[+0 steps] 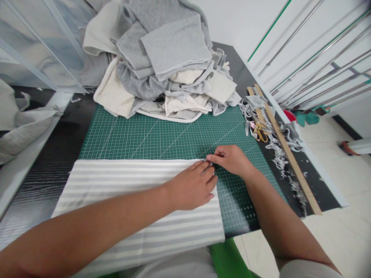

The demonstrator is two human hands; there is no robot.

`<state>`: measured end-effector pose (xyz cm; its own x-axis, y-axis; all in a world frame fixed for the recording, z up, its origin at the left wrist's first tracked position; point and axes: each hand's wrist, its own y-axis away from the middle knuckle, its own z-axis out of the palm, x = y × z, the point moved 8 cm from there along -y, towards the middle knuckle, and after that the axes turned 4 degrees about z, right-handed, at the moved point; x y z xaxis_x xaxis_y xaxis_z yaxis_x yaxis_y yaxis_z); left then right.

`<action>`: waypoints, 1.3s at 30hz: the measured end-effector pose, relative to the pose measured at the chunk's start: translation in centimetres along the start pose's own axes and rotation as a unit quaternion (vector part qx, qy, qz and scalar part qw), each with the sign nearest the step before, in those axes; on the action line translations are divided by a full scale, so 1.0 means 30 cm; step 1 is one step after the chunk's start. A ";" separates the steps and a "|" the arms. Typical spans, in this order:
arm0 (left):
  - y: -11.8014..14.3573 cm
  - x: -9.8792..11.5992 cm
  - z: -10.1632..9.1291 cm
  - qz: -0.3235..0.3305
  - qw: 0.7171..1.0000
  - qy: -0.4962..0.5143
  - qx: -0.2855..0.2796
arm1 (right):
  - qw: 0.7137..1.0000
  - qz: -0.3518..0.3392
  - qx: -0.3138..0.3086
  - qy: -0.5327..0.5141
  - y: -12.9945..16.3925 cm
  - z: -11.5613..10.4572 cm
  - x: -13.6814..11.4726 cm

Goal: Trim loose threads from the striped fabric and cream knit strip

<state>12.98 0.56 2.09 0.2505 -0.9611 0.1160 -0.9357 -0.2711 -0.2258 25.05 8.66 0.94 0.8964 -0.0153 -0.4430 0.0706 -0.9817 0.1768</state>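
A grey-and-white striped cloth [116, 193] lies flat on a green cutting mat [162, 135], reaching over the table's near edge. My left hand [193, 187] rests palm down on the cloth near its far right corner, fingers together. My right hand [230, 158] pinches that corner of the cloth between thumb and fingertips, just beyond my left hand's fingers.
A heap of grey and cream fabric pieces [162, 58] fills the back of the mat. Along the right side of the black table lie a long wooden ruler [286, 150], yellow-handled scissors [260, 132] and fabric scraps [278, 154]. Clear plastic sheeting [37, 42] stands at the left.
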 end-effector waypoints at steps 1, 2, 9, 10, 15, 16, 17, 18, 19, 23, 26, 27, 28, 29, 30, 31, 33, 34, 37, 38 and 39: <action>0.000 0.000 0.001 0.000 1.000 0.001 0.000 | 1.000 0.000 0.002 -0.001 0.000 0.000 0.000; 0.000 -0.001 0.001 -0.001 1.000 0.002 0.000 | 1.000 0.000 0.004 -0.003 0.000 -0.001 0.001; 0.000 -0.002 -0.003 -0.004 1.000 0.005 0.003 | 1.000 -0.007 -0.003 -0.005 0.002 -0.001 -0.004; 0.000 -0.002 -0.003 -0.004 1.000 0.005 0.002 | 1.000 -0.005 -0.002 -0.003 0.001 -0.001 -0.004; -0.001 -0.002 0.001 -0.006 1.000 0.003 -0.005 | 1.000 0.000 -0.004 -0.006 -0.001 0.001 -0.003; -0.001 -0.002 0.002 -0.007 1.000 0.003 -0.005 | 1.000 0.000 -0.003 -0.008 -0.001 0.002 -0.003; 0.000 -0.003 0.002 -0.007 1.000 0.004 -0.004 | 1.000 0.000 0.000 -0.010 0.000 0.001 -0.003; 0.000 -0.002 0.002 -0.006 1.000 0.004 -0.003 | 1.000 0.001 0.003 -0.010 0.000 0.000 -0.003; 0.000 -0.002 0.002 -0.005 1.000 0.004 -0.002 | 1.000 0.001 0.004 -0.010 0.001 -0.001 -0.004; 0.002 -0.002 0.000 -0.003 1.000 0.004 0.003 | 1.000 -0.005 -0.004 -0.007 0.002 0.001 -0.006; 0.001 -0.001 0.000 -0.003 1.000 0.004 0.004 | 1.000 -0.003 -0.003 -0.004 0.000 0.001 -0.005; 0.001 -0.001 -0.001 -0.003 1.000 0.004 0.004 | 1.000 0.000 -0.001 0.000 -0.001 0.002 -0.003; 0.000 -0.001 -0.001 -0.003 1.000 0.003 0.004 | 1.000 0.003 0.002 0.005 -0.001 0.002 -0.002; 0.000 -0.001 -0.002 -0.003 1.000 0.002 0.004 | 1.000 0.006 0.004 0.008 -0.002 0.003 -0.001; 0.000 0.000 -0.003 -0.003 1.000 0.001 0.004 | 1.000 0.008 0.006 0.010 -0.002 0.003 0.000; -0.001 0.000 -0.003 -0.004 1.000 0.001 0.004 | 1.000 0.008 0.007 0.010 -0.002 0.003 -0.001; 0.000 -0.001 -0.003 -0.004 1.000 0.002 0.005 | 1.000 0.002 0.002 0.008 0.000 0.004 -0.006; 0.000 -0.001 -0.003 -0.004 1.000 0.002 0.006 | 1.000 -0.003 -0.002 0.007 0.000 0.004 -0.009; 0.001 -0.001 -0.003 -0.003 1.000 0.001 0.007 | 1.000 -0.011 -0.010 0.006 0.002 0.004 -0.017; 0.002 -0.001 -0.003 -0.002 1.000 0.002 0.006 | 1.000 -0.011 -0.010 0.005 0.001 0.003 -0.018; 0.002 -0.001 -0.003 -0.003 1.000 0.002 0.005 | 1.000 -0.009 -0.009 0.005 0.001 0.003 -0.017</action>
<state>12.90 0.58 2.15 0.2546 -0.9593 0.1219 -0.9318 -0.2771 -0.2344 24.54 8.63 1.10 0.8990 0.0042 -0.4380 0.0945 -0.9783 0.1846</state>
